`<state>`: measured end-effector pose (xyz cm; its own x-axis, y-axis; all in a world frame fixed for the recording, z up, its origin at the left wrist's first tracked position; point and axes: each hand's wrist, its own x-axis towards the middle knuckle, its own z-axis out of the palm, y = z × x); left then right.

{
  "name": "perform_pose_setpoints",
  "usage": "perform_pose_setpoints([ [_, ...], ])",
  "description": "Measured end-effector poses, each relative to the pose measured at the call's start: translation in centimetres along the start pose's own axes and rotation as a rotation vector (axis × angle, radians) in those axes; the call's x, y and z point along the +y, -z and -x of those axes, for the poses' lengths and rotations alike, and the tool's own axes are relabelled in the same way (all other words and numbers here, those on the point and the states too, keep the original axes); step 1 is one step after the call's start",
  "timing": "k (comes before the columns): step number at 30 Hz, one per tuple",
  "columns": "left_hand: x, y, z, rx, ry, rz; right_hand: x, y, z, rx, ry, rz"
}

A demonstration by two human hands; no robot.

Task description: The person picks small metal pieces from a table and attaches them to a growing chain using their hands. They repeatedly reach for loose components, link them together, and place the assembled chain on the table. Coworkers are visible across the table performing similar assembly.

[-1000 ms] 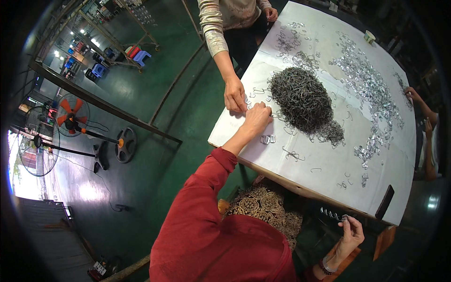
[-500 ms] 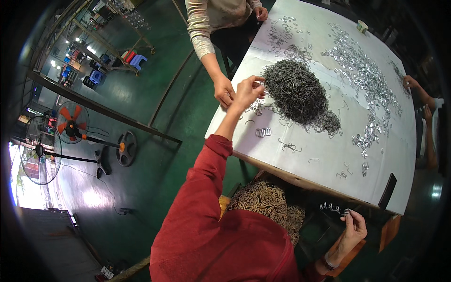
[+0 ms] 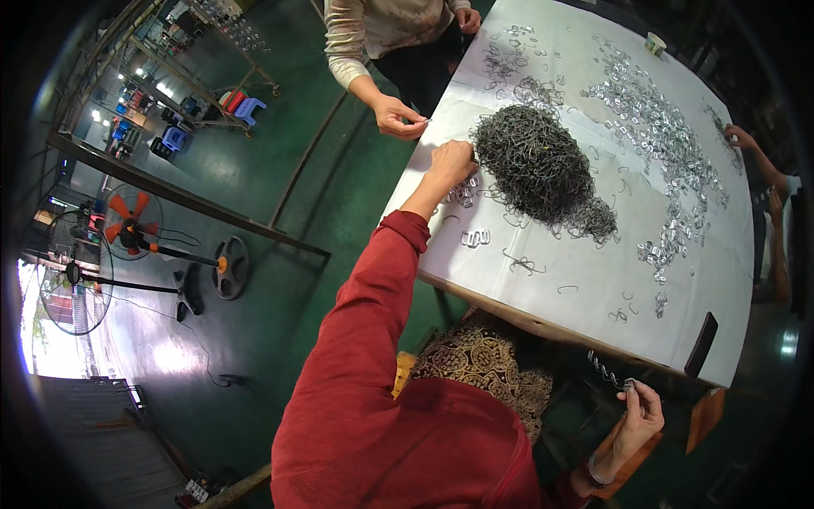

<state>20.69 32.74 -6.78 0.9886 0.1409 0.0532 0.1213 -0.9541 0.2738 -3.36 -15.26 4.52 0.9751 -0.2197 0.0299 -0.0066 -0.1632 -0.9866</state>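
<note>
The grip of the right hand (image 3: 629, 428), at the lower right of the frame in the head view, is closed, thumb against fingers, on one end of a chain of metal links (image 3: 604, 371), which stretches away to the upper left, off the near edge of the white-covered counter (image 3: 543, 310). The grip of the left hand (image 3: 452, 161), near the frame's upper centre, is bent downward at the left edge of a dark pile of wire hooks (image 3: 532, 165); its fingertips are hidden, so I cannot tell how far open it is or whether it has hold of anything. Just below that hand lies a cluster of silver links (image 3: 462, 193), with a short row of links (image 3: 476, 238) lower down. A few loose hooks (image 3: 523, 263) lie below the pile, and a broad scatter of shiny links (image 3: 653, 127) runs down the upper right. A dark bar (image 3: 701, 345) rests by the counter's lower right corner. At upper centre, a co-worker's hand (image 3: 400, 119) pinches a small piece beside the counter's left edge; another person's hand (image 3: 740, 136) reaches in at the right rim.
</note>
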Motion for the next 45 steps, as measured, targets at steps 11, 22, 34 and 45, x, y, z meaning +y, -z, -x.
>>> perform_pose_setpoints([
  [11,1.5,1.4,4.4,-0.091,-0.116,0.021,0.4,-0.1,-0.6,0.007,-0.042,-0.012],
  [22,0.6,0.2,6.6,0.119,0.267,1.099,-0.1,0.5,0.6,0.038,0.0,0.009],
  [34,2.0,0.7,13.3,0.1,0.514,1.576,0.5,1.1,1.1,0.0,0.067,0.027],
  [45,0.5,-0.3,15.5,0.367,0.594,1.239,0.6,0.7,0.6,-0.048,0.052,0.118],
])
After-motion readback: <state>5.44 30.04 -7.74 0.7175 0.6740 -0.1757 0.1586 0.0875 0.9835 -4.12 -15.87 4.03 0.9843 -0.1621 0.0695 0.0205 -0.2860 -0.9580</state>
